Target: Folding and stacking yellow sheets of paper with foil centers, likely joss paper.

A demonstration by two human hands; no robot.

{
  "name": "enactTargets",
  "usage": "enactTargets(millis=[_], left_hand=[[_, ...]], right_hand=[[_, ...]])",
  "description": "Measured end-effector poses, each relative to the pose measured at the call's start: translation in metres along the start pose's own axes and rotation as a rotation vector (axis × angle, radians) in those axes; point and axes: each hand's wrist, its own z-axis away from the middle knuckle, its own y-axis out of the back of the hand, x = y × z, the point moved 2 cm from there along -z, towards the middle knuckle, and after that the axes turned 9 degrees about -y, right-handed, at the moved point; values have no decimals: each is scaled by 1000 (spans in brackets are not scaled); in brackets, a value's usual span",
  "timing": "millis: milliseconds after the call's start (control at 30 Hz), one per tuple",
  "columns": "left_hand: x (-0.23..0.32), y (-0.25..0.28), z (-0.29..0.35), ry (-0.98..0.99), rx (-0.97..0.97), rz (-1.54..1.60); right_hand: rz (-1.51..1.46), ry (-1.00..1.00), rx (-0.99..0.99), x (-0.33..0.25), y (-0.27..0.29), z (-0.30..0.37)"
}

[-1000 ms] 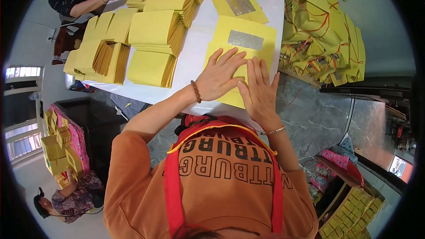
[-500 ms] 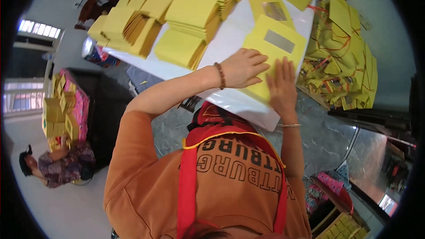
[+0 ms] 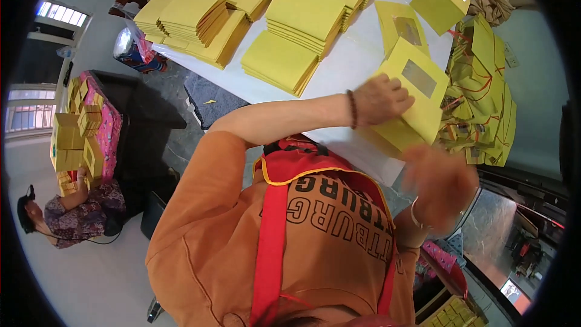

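Note:
A flat yellow cardboard box (image 3: 426,112) with a grey window lies at the right edge of the white table, one panel bent up from the part beneath. My left hand (image 3: 382,100), a beaded bracelet at its wrist, is at the box's left edge with curled fingers; it seems to grip the card, though the fingertips are hidden. My right hand (image 3: 445,184) is in the air past the table's near right corner, apart from the box and smeared by motion. Another windowed yellow box (image 3: 404,29) lies just beyond, and a yellow box standing opened out (image 3: 442,3) is farther back.
Stacks of folded yellow card (image 3: 281,63) cover the left and far parts of the white table (image 3: 339,79). Bundled yellow boxes tied with red cord (image 3: 484,91) are heaped at the right. Far left, a person (image 3: 78,212) sits beside a pink-covered table (image 3: 109,127) with yellow boxes.
My right hand has left the box and swung right, toward me. My left hand's fingers have curled from lying spread. The box now shows a raised, bent panel. My view has shifted.

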Motion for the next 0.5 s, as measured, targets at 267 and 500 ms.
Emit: enactTargets(millis=[267,500], left_hand=[[-83,74,174,151,33,-143],[-114,34,251,213,-215,-84]], right_hand=[[-452,203,-531,0,-58,-43],[-419,215,-518,14,-75,-57]])
